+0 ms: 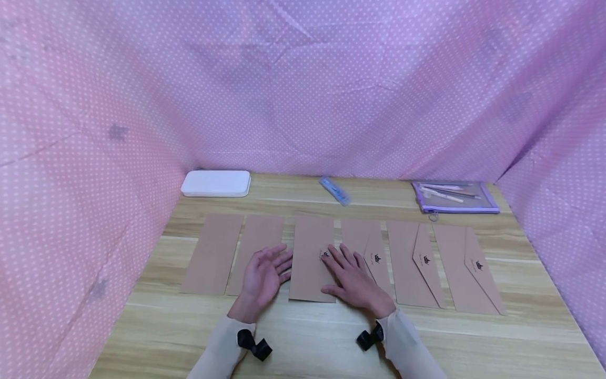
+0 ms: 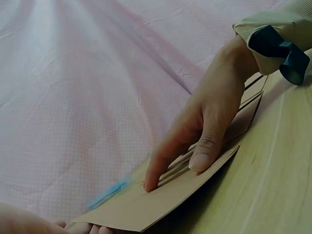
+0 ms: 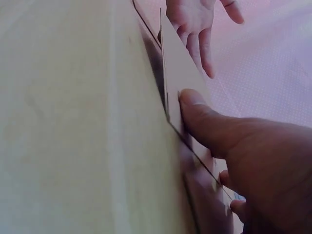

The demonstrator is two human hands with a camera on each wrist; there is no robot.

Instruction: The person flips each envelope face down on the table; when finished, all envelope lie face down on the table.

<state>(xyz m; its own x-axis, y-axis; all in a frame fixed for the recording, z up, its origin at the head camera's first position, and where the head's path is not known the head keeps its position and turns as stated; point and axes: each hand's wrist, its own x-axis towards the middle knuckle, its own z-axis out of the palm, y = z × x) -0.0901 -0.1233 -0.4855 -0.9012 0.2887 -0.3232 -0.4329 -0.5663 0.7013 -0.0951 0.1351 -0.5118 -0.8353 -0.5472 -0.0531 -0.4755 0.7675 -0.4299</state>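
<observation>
A brown paper envelope point(image 1: 310, 258) with a small crown print lies in the middle of a row of envelopes, its left side tilted up off the table. The left hand point(image 1: 263, 276) is palm up beside that raised side, fingers extended and fingertips at the edge; in the left wrist view, the left fingers point(image 2: 100, 229) show right under it. Palm down, the right hand point(image 1: 350, 276) rests across the envelope's right side, fingers spread. Its thumb point(image 3: 195, 109) presses on the paper in the right wrist view. The right fingers partly cover the crown print.
Two plain-faced envelopes point(image 1: 213, 252) lie to the left. Three envelopes with pointed flaps and crowns point(image 1: 414, 263) lie to the right. Behind the row are a white case point(image 1: 216, 183), a small blue packet point(image 1: 334, 190) and a purple zip pouch point(image 1: 454, 198) of pens. Pink dotted cloth point(image 1: 303, 105) surrounds the table.
</observation>
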